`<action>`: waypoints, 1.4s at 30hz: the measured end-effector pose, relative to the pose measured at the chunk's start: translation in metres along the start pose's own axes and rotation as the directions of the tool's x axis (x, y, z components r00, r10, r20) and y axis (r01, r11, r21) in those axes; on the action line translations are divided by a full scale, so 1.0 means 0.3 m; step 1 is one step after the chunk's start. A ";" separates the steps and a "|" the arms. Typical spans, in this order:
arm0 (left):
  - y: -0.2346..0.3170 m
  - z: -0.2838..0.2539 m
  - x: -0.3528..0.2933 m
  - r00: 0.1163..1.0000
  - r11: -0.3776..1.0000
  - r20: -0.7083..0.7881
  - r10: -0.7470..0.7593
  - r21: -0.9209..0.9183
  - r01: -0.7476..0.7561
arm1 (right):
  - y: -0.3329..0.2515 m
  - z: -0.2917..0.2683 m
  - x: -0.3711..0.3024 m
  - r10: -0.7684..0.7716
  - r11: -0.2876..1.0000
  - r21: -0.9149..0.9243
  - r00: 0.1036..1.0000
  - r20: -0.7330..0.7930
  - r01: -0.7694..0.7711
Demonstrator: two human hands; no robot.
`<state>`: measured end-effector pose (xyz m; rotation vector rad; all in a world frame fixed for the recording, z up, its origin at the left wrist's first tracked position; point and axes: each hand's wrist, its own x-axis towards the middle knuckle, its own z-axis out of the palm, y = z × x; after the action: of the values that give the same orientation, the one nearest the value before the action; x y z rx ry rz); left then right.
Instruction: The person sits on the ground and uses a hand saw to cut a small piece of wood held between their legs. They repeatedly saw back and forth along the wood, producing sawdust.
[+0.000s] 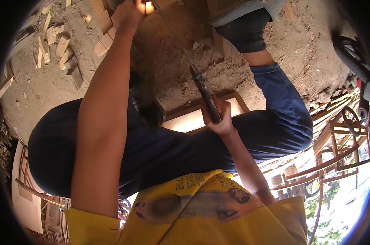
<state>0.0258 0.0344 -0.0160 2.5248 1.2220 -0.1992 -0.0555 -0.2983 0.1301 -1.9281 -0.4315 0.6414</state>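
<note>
My right hand (219, 116) is closed round the dark, rounded handle (207, 96) of a long, thin-bladed hand tool. A blue band circles the handle near the blade. The narrow metal blade (174, 36) runs up and left toward my other hand; its exact kind is unclear. At the top edge my left hand (128, 17) has its fingers curled beside a brightly lit orange-brown piece (150, 7). What those fingers grip is partly cut off by the picture's edge. Wooden blocks (105, 41) lie just below and left of that hand.
Wood offcuts (62, 47) litter the dirt floor (168, 77) at left. My foot in a black sock (244, 32) rests on a grey slipper at upper right. A wooden frame (240, 102) lies behind my right hand. A wheel (350, 57) and wooden framework (340, 141) stand at right.
</note>
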 end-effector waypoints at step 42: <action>0.060 -0.108 -0.041 0.972 0.996 0.219 0.082 0.015 -0.088 | -0.338 -0.016 0.097 0.235 0.968 -0.096 0.971 0.046 -0.230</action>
<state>0.0316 0.0261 0.0218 2.4912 1.0303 -0.4600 -0.0311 -0.2429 0.2168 -2.0691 -0.2747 0.8430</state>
